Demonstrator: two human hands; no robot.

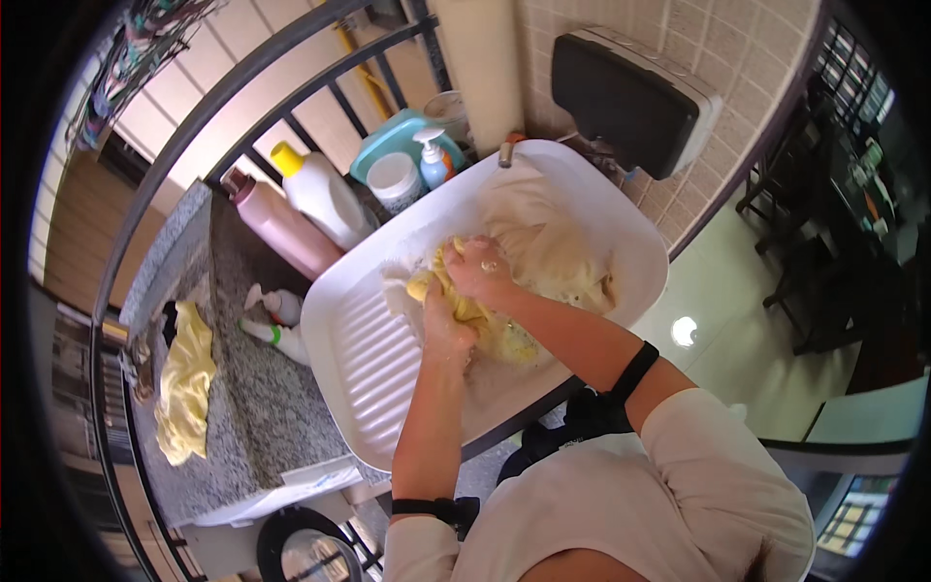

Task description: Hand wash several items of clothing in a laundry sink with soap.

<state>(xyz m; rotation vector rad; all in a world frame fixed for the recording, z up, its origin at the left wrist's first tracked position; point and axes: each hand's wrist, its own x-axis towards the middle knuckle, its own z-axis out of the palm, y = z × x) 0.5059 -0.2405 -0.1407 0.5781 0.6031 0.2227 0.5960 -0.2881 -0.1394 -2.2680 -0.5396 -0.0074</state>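
Note:
Both hands are over a white laundry sink [334, 305], gripping one bunched, wet yellow cloth [465, 309]. My left hand [445, 324] holds it from the near side, beside the ribbed washboard slope [374, 371]. Soap foam clings to my right hand [478, 270], which is closed on the upper part of the same cloth. The lower end of the cloth hangs into sudsy water. A cream-coloured fabric [542, 240] lies soaking in the basin, under a tap [507, 151] at the far edge.
Beyond the sink's left rim stand a pink bottle [287, 225], a white bottle with yellow cap [324, 193], a white tub [395, 182] and a pump bottle [435, 160]. Spray bottles [280, 305] and another yellow cloth [185, 385] lie on the granite counter [269, 422]. A metal railing [171, 145] borders it.

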